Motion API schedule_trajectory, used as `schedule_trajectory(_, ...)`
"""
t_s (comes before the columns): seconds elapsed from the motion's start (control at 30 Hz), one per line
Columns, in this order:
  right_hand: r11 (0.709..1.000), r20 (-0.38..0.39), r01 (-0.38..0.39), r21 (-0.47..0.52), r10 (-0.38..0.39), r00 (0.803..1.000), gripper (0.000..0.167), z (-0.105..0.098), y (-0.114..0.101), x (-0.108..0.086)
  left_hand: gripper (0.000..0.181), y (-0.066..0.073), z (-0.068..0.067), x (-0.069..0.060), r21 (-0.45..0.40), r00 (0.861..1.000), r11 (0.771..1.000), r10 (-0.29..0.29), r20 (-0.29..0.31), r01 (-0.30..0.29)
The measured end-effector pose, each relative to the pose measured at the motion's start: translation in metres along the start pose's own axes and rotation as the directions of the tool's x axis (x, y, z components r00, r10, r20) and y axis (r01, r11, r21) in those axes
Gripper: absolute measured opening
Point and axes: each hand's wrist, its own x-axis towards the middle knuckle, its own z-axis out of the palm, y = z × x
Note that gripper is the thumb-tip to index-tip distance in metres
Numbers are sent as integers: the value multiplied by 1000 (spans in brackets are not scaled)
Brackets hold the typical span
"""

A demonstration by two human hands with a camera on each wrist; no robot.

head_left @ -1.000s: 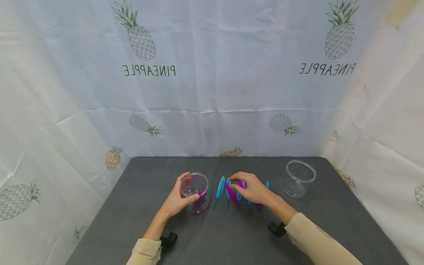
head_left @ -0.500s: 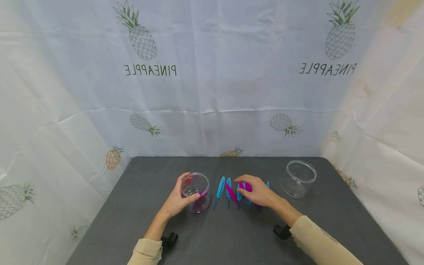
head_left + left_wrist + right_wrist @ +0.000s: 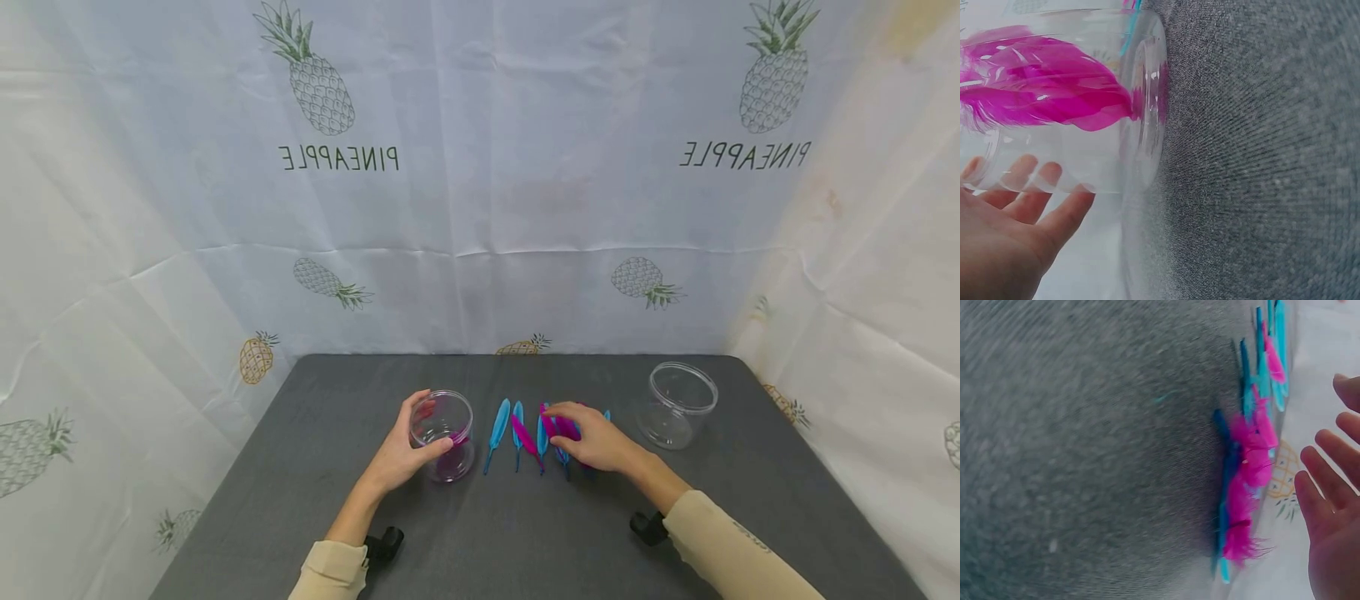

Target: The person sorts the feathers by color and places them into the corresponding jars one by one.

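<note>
My left hand (image 3: 401, 454) holds a clear plastic jar (image 3: 450, 473) standing on the table, thumb on the near side and fingers round the far left. Inside the jar is a magenta feather (image 3: 1054, 87), large in the left wrist view. My right hand (image 3: 596, 437) is over the right part of a row of feathers, fingers apart and thumb extended, with nothing seen between them. At the row's left end lie a blue feather (image 3: 498, 427) and, further right, a magenta feather (image 3: 527, 437). More magenta feathers (image 3: 1257, 462) overlap blue ones, partly hidden under the hand in the head view.
A second clear jar (image 3: 671, 429) stands at the right on the dark grey table (image 3: 510, 542). Behind and beside the table hangs a white curtain (image 3: 480, 183) printed with pineapples.
My right hand has moved to the right along the feather row, uncovering more blue and magenta feathers. My left hand and its jar have stayed in place.
</note>
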Motion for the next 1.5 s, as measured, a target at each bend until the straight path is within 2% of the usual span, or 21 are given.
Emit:
schedule_trajectory(0.2,999,49,-30,11,29,998,50,4,8,-5,84,0,0,-1,11,1000,1000,0,4,0)
schedule_trajectory(0.63,1000,121,-16,-10,17,992,57,8,19,-11,84,3,-1,-1,7,1000,1000,-5,0,5)
schedule_trajectory(1.0,997,183,-6,-71,19,983,54,9,25,-12,84,4,-1,0,8,1000,1000,-16,4,16)
schedule_trajectory(1.23,994,190,-1,-107,22,981,49,8,22,-12,85,3,-1,-1,4,1000,1000,-8,5,8)
schedule_trajectory(1.5,991,150,29,-132,-9,989,44,9,15,-11,84,2,-1,-1,11,1000,1000,-9,0,9)
